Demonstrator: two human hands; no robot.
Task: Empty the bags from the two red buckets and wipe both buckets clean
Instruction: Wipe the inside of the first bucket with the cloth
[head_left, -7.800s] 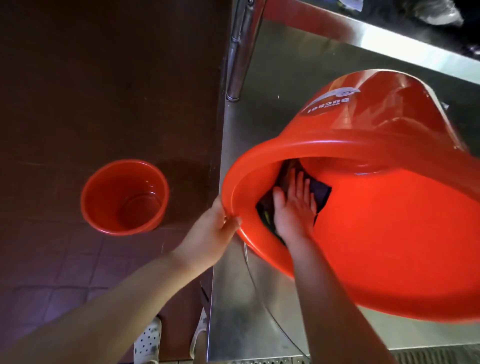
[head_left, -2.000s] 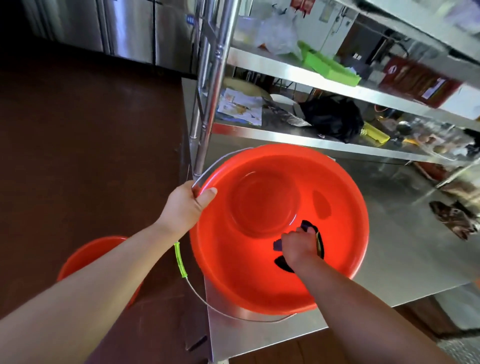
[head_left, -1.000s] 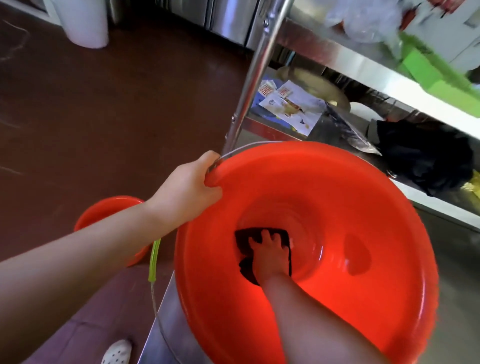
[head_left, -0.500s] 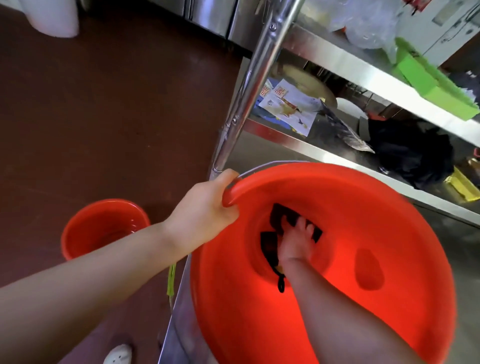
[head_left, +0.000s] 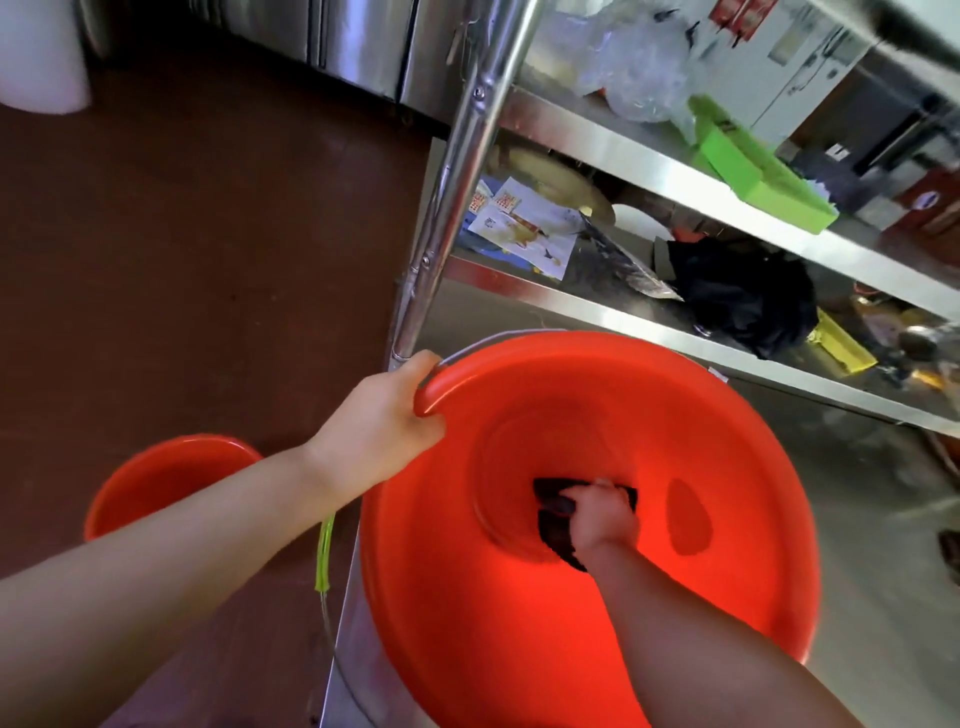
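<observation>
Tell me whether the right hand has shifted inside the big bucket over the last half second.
Yes. The right hand, with the dark cloth, has slid from the left of the big bucket floor toward the dark oval spot on its right wall.

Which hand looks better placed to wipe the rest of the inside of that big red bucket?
Right. The right hand is already deep in the big red bucket, gripping the dark cloth near its bottom, while the left hand grips the rim to steady it.
</observation>
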